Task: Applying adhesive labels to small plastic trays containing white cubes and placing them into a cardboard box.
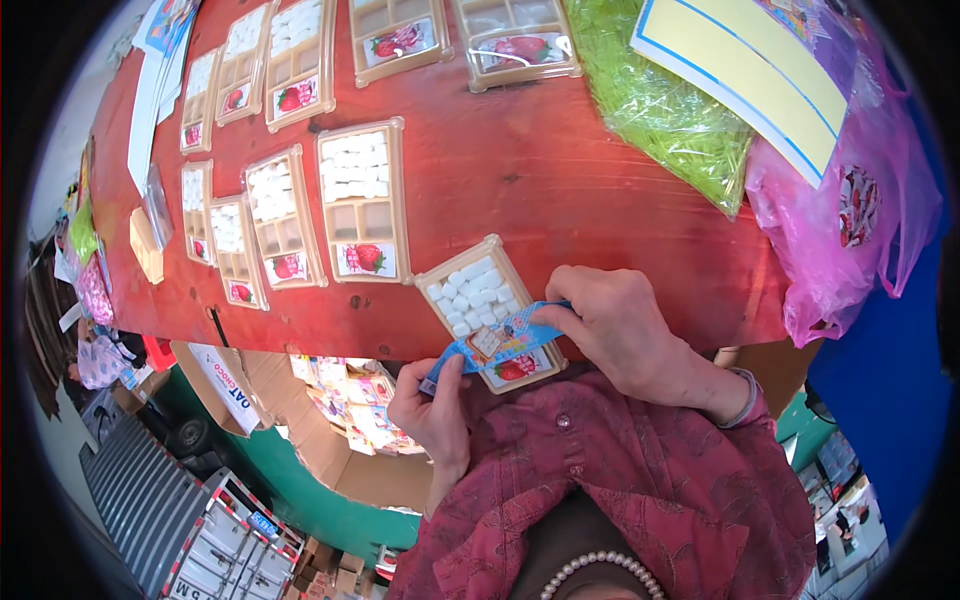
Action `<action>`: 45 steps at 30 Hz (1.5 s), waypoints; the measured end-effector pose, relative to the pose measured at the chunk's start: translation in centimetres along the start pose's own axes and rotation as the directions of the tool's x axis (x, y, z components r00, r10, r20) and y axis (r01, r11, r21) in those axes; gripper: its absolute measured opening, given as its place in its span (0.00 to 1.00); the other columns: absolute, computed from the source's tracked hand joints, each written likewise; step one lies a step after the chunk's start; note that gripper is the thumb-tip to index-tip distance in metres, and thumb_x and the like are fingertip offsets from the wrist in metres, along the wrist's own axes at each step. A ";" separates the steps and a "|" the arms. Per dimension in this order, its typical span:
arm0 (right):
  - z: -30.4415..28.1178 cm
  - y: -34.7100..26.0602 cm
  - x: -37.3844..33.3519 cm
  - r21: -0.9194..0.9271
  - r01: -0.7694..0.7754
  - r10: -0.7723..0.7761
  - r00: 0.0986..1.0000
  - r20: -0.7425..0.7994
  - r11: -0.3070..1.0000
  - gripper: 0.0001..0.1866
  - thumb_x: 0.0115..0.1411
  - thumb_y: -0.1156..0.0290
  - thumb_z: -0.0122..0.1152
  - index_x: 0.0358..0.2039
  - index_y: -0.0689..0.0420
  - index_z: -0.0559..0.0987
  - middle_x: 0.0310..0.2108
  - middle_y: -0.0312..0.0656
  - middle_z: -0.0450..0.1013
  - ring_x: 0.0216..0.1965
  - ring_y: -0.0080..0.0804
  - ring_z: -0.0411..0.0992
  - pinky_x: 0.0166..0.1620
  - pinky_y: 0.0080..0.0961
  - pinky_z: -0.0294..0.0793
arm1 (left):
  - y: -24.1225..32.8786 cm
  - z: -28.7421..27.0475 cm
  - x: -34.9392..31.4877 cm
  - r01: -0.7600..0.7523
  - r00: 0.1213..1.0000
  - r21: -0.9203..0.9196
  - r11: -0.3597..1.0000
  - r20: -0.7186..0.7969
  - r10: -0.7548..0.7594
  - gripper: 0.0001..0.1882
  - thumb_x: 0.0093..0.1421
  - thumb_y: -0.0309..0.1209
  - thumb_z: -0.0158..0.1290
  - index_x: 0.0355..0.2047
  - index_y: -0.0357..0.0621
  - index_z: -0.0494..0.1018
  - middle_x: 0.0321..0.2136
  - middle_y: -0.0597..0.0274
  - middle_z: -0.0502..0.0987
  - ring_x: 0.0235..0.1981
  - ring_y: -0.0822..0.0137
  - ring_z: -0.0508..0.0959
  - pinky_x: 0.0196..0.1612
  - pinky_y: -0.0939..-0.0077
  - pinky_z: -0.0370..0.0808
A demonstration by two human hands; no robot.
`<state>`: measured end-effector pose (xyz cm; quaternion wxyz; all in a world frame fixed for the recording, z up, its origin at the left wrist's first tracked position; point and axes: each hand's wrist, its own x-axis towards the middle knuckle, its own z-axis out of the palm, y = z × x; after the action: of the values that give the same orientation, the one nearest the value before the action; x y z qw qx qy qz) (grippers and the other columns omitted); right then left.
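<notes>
Head: two hands (622, 328), one blue strip (515, 335)

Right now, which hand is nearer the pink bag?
The right hand: it pinches one end of the blue strip, left of the pink bag. The left hand grips the strip's other end, farther away.

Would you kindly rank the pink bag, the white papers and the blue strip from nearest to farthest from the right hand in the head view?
From the right hand:
1. Blue strip: in its grip, reaching across to the left hand.
2. Pink bag: to its right.
3. White papers: far off, upper left.
</notes>
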<state>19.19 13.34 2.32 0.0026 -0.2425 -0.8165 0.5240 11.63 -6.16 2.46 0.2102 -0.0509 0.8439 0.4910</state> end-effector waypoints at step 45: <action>-0.7 -0.2 -1.6 0.721 -0.222 0.055 0.967 0.248 0.656 0.11 0.58 0.73 0.57 0.39 0.67 0.75 0.33 0.39 0.76 0.35 0.15 0.69 0.38 0.18 0.71 | 2.4 -0.1 0.9 0.338 0.818 -0.406 0.849 0.573 -0.052 0.15 0.43 0.17 0.60 0.34 0.29 0.75 0.28 0.57 0.79 0.28 0.73 0.77 0.35 0.78 0.75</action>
<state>20.73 13.20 3.24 -0.0227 -0.2272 -0.5064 0.8315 10.08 -4.87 4.11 0.4706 -0.0512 0.5863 0.6574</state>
